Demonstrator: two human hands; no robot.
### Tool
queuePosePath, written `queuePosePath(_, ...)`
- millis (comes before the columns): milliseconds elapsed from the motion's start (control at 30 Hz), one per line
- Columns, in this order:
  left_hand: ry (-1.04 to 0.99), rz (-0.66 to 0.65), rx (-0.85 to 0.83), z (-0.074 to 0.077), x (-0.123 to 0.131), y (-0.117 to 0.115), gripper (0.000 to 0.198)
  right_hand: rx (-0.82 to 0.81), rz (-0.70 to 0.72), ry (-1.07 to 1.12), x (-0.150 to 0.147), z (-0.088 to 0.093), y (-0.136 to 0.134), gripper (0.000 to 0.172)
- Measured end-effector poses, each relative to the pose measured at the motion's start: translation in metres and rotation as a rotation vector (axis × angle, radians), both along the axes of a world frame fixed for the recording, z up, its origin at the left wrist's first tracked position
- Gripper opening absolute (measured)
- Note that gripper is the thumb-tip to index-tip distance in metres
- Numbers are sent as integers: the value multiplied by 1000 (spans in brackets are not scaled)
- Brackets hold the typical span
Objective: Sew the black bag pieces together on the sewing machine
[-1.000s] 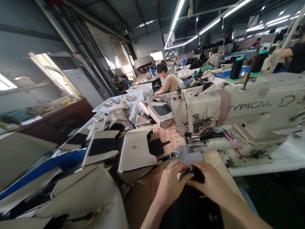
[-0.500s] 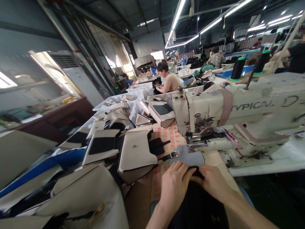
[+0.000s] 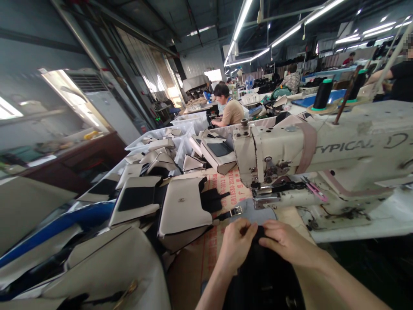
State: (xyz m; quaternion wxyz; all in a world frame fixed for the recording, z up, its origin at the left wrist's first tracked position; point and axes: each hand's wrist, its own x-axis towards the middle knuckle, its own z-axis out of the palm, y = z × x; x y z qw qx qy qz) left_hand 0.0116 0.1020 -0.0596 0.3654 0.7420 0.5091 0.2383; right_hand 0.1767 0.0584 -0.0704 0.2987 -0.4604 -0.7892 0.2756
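A black bag piece (image 3: 267, 275) with a small metal fitting low on its right lies before me at the bottom. My left hand (image 3: 237, 243) pinches its top edge from the left. From the right, my right hand (image 3: 285, 241) grips the same edge, fingers and thumb closed on it. Just beyond my hands is the arm of a sewing machine (image 3: 274, 150). A grey rounded pad (image 3: 258, 209) lies under the machine's needle area. Left of it sits a beige bag (image 3: 183, 206) with a black strap and buckle (image 3: 236, 211).
More beige bag pieces (image 3: 138, 196) lie to the left, some in translucent plastic bins (image 3: 187, 137). Printed cardboard (image 3: 209, 245) covers the table. Pink-handled snips (image 3: 314, 189) rest on the machine, and black thread cones (image 3: 322, 94) stand above. A co-worker (image 3: 230, 110) sits ahead.
Both hands have shifted slightly along the black piece's top edge, and their grip has changed. The black piece now lies a little flatter and further left.
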Motion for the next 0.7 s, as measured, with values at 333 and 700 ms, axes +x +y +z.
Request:
queuePosePath(333, 35, -11, 44, 1, 2, 2, 34, 230, -301, -25, 0, -12, -7, 28)
queuePosePath(700, -109, -53, 21, 6, -9, -9, 23, 484, -141, -370, -4, -9, 2, 15)
